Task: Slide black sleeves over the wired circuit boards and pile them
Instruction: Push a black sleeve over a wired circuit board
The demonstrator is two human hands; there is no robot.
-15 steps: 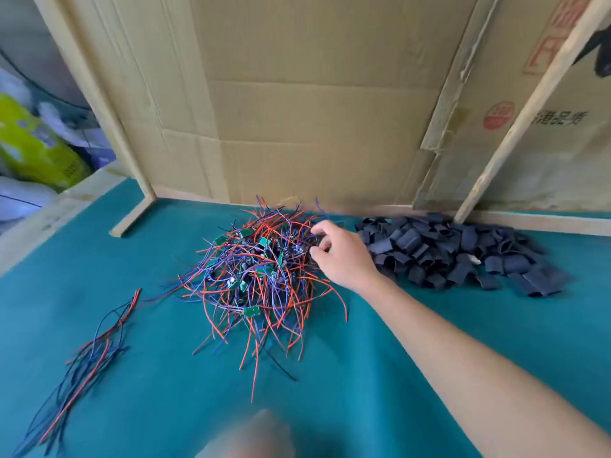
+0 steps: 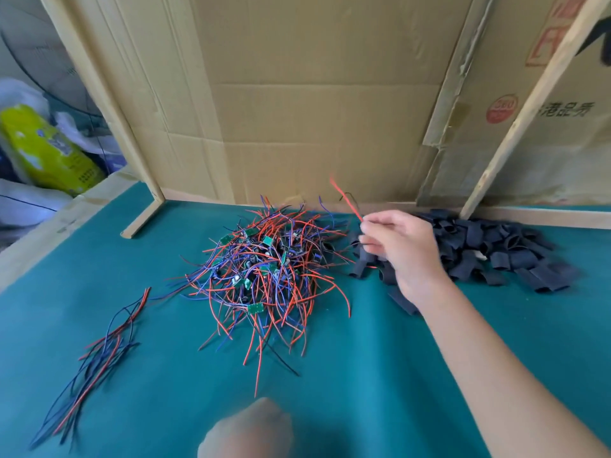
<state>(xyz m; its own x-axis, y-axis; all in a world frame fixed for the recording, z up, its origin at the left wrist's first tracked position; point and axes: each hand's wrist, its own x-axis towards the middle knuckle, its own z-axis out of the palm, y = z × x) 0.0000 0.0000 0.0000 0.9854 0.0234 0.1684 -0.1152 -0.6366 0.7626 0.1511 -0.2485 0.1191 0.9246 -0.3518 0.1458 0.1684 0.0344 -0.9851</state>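
1. Pinching a red wire (image 2: 345,200), the right hand (image 2: 401,249) hovers between the tangled circuit board pile (image 2: 264,272) on its left and the black sleeves (image 2: 496,249) on its right.
2. A blurred left hand (image 2: 246,431) sits at the near edge; its grip cannot be told.

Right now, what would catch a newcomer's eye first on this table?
The tangled heap of red and blue wired circuit boards at the middle of the green table. Just right of it, the right hand pinches a red wire in front of the pile of black sleeves by the cardboard wall.
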